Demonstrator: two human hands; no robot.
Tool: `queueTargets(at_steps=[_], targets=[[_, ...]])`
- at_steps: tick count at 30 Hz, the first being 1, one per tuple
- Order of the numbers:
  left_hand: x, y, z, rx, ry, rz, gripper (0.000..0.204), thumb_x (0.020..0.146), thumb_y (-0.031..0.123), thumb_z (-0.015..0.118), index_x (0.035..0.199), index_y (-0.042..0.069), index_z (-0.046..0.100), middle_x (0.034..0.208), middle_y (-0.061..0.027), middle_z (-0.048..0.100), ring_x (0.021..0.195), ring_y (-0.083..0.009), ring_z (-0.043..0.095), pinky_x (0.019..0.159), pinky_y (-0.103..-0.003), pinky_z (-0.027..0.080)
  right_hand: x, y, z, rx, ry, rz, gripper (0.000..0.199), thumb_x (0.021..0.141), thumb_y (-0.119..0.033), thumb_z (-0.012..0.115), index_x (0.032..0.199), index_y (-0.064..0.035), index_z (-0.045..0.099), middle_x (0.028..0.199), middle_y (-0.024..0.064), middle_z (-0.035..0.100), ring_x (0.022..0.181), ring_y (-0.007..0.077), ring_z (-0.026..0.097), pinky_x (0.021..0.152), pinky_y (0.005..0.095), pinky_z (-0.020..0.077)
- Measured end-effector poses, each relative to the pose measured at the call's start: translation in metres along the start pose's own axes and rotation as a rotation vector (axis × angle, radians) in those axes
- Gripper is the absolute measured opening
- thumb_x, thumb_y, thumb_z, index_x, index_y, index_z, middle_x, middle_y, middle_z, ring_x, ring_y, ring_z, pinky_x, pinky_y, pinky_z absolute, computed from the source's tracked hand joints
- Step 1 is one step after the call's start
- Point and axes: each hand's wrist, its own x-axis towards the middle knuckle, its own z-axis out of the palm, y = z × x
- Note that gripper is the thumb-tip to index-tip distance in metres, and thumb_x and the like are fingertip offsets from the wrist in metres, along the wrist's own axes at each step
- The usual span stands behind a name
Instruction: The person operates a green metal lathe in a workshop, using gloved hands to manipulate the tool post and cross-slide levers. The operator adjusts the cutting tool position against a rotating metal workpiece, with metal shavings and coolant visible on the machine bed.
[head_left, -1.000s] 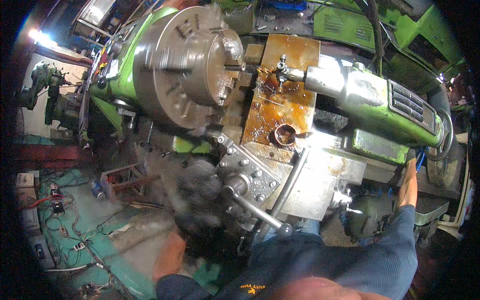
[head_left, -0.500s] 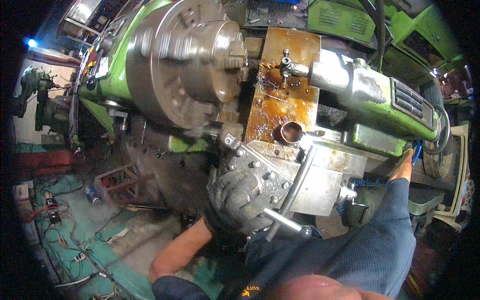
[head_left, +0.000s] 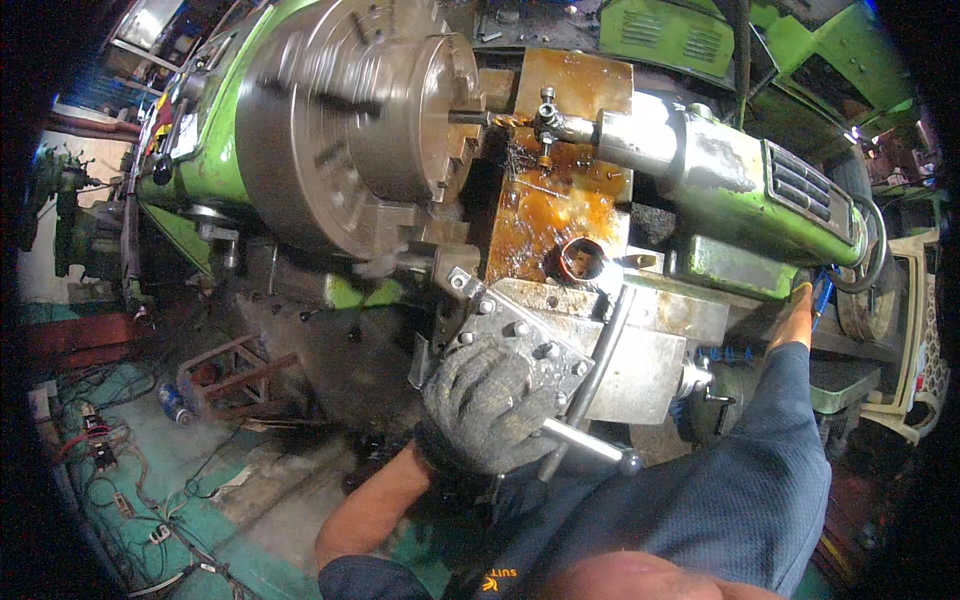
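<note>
My left hand [head_left: 485, 405], in a grey knit glove, lies curled over the top of a square lathe tool post [head_left: 530, 345]. Its fingers close around the root of the tool post lever [head_left: 590, 440], whose bare metal arm sticks out on the right. At far right, my right hand [head_left: 798, 305] reaches to the tailstock's green base [head_left: 745, 265]; its fingers are mostly hidden. A large chuck [head_left: 310, 130], blurred by spinning, carries a round metal workpiece [head_left: 450, 110]. Facing it, a drill bit [head_left: 507, 120] sits in a holder on the tailstock spindle [head_left: 640, 135].
An oily brown plate [head_left: 570, 205] with metal chips covers the bed, and a small round can [head_left: 580, 260] stands on it. A metal bar [head_left: 612, 340] leans across the cross slide. Cables [head_left: 150, 490] and a rusty frame [head_left: 240, 370] lie on the green floor at left.
The view has shifted a little, moving the tailstock leftward in the picture. My left hand sits slightly further right on the tool post. The chuck is spinning in both frames.
</note>
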Motion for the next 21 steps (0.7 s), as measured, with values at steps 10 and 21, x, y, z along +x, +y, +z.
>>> queueTargets(at_steps=[10, 21], targets=[[0.003, 0.002, -0.001, 0.036, 0.035, 0.022, 0.045, 0.083, 0.048, 0.076, 0.117, 0.019, 0.071, 0.129, -0.0144, 0.057, 0.119, -0.0385, 0.057, 0.102, -0.056, 0.049, -0.013, -0.008, 0.007, 0.001, 0.006, -0.001, 0.066, 0.108, -0.053, 0.040, 0.155, -0.0070, 0.039, 0.159, 0.0078, 0.038, 0.147, 0.0257, 0.032, 0.120, 0.0461, 0.0234], [0.001, 0.006, 0.002, 0.040, 0.090, 0.012, 0.045, 0.085, 0.049, 0.075, 0.117, 0.019, 0.071, 0.128, -0.0147, 0.058, 0.118, -0.0393, 0.057, 0.101, -0.056, 0.049, -0.022, -0.019, 0.016, -0.004, 0.012, 0.007, 0.075, 0.108, -0.058, 0.037, 0.161, -0.0064, 0.029, 0.169, 0.0071, 0.027, 0.155, 0.0252, 0.023, 0.125, 0.0464, 0.0159]])
